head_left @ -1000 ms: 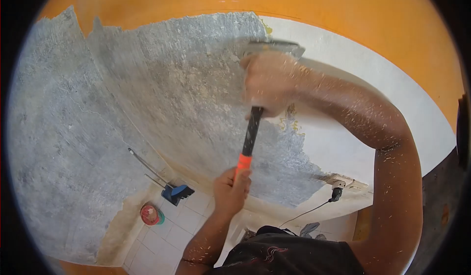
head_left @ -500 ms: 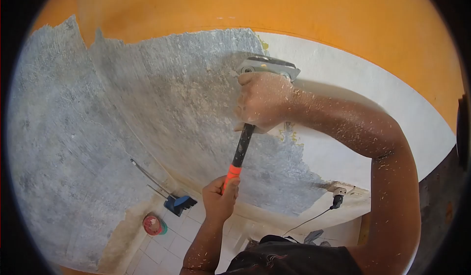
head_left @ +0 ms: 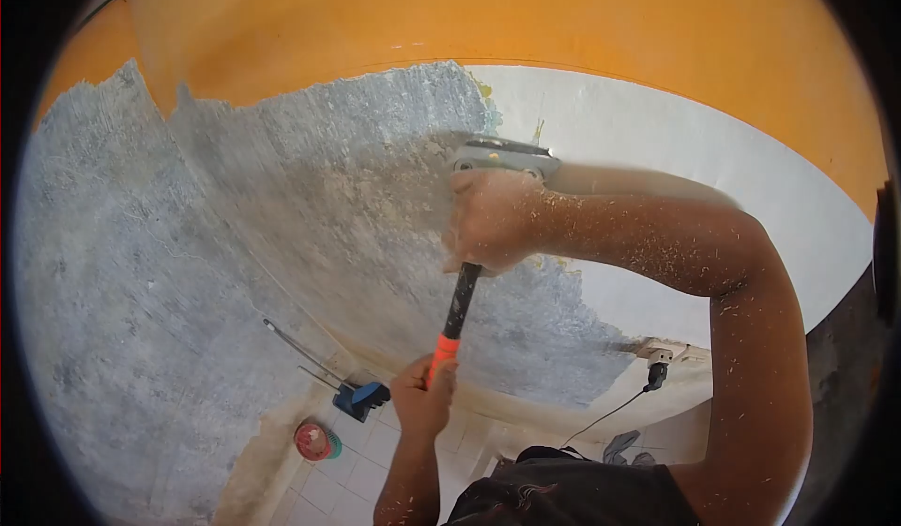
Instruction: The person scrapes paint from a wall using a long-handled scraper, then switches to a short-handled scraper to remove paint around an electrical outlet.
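My right hand (head_left: 497,214) is wrapped round the upper part of a scraper (head_left: 507,155), just below its wide grey head. The head lies against the wall, where bare grey plaster (head_left: 328,160) meets the white coating (head_left: 638,127). Lower down, my left hand (head_left: 422,402) grips the orange end of the tool's black handle (head_left: 459,301). The handle runs nearly upright between both hands. Small pale flakes cling to my right forearm. A thin mark shows in the white surface just above the head.
Orange paint (head_left: 469,15) covers the wall's top. A plug sits in a socket (head_left: 663,357) at lower right, its cable trailing down. A blue dustpan (head_left: 355,402) and a red basket (head_left: 313,441) stand near the tiled floor (head_left: 361,474). Grey cloth (head_left: 619,448) lies lower right.
My right hand and the scraper head have moved down and slightly left, with the left hand lower too. The view has shifted a little. The thin mark above the head now shows.
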### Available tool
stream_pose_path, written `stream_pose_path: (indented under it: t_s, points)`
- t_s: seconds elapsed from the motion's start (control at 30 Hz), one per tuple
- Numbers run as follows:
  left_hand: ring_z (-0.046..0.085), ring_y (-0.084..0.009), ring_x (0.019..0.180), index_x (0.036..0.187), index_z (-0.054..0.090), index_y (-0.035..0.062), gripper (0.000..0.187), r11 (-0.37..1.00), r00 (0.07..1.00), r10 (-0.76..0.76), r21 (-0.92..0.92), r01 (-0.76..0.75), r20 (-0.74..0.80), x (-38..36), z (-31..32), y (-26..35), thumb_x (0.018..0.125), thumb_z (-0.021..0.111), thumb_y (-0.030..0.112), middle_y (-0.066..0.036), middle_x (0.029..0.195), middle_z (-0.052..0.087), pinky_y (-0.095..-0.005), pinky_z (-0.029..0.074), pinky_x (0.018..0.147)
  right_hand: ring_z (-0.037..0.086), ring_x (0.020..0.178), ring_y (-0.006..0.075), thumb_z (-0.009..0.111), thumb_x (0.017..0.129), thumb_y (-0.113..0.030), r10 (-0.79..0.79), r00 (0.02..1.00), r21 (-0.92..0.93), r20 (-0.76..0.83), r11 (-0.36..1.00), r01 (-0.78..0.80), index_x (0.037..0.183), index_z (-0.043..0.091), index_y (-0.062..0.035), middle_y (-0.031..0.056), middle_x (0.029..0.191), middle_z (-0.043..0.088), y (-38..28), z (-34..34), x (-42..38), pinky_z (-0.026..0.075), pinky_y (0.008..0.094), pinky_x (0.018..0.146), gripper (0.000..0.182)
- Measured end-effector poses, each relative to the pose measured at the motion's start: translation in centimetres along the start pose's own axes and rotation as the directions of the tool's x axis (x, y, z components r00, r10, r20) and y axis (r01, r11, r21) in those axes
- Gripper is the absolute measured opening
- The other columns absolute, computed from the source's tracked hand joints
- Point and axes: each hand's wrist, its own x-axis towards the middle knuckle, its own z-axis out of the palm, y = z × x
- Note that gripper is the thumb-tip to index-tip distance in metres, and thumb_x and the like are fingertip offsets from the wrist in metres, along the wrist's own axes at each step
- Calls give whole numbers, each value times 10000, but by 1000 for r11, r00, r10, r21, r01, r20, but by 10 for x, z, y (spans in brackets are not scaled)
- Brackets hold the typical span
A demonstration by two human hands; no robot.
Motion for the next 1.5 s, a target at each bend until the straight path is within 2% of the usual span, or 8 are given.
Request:
stream_pose_path:
  t_s: [0.1,0.37,0.47,0.73,0.87,0.9,1.33,1.5]
  points:
    - [413,-37,447,825,620,-25,138,963,983,-155,-206,171,94,-10,14,-11,850,614,111,6,552,498,-186,307,406,538,569,176,540,823,-428,-39,977,-31,211,998,46,634,581,-162,-34,560,575,-6,-13,-3,385,306,726,329]
    - [405,-53,400,877,596,-32,190,998,996,-8,-63,14,93,10,9,18,894,529,145,-20,552,496,-186,309,359,551,721,185,572,791,-378,87,981,-96,174,993,-71,638,597,-171,-22,656,616,6,-38,-4,422,314,745,259]
    - [438,-52,438,835,616,-28,179,952,963,-237,-165,257,130,-19,15,-14,878,575,141,-23,556,515,-197,338,390,544,728,183,562,798,-366,21,962,-60,272,998,-5,625,602,-173,-19,667,620,-9,-18,-6,433,314,747,262]
    - [375,-61,373,892,587,-38,274,986,988,-102,-120,116,115,5,6,26,905,527,229,-26,549,481,-199,277,330,535,665,191,540,823,-392,106,979,-49,173,994,-99,620,610,-150,-11,620,608,9,-40,-4,450,322,727,323]
    - [376,-64,358,881,574,-41,282,940,950,-265,-174,293,166,-22,16,-12,910,518,235,-29,527,476,-195,266,321,643,699,261,596,693,-217,-17,950,12,313,1000,14,709,673,-115,65,689,648,-12,-14,-6,520,381,621,129]
    - [403,-50,402,884,610,-29,201,895,930,-315,-266,358,192,-23,18,-12,883,571,168,-13,548,499,-185,307,365,596,754,207,578,739,-287,-26,941,-14,336,999,33,658,648,-158,1,625,608,-13,-17,-6,480,346,702,168]
    - [394,-51,378,857,613,-30,280,894,929,-303,-275,355,212,-17,14,-7,899,554,240,-9,540,491,-189,298,337,605,742,246,584,698,-272,-3,944,18,331,1000,-3,659,656,-137,24,640,621,-10,-23,-9,505,364,675,158]
    - [372,-74,350,871,571,-40,366,960,963,-209,-150,234,169,5,6,17,900,538,323,-26,525,471,-206,269,316,595,724,218,599,692,-300,64,975,-51,211,997,-54,636,636,-138,17,628,614,4,-34,-7,464,340,685,175]
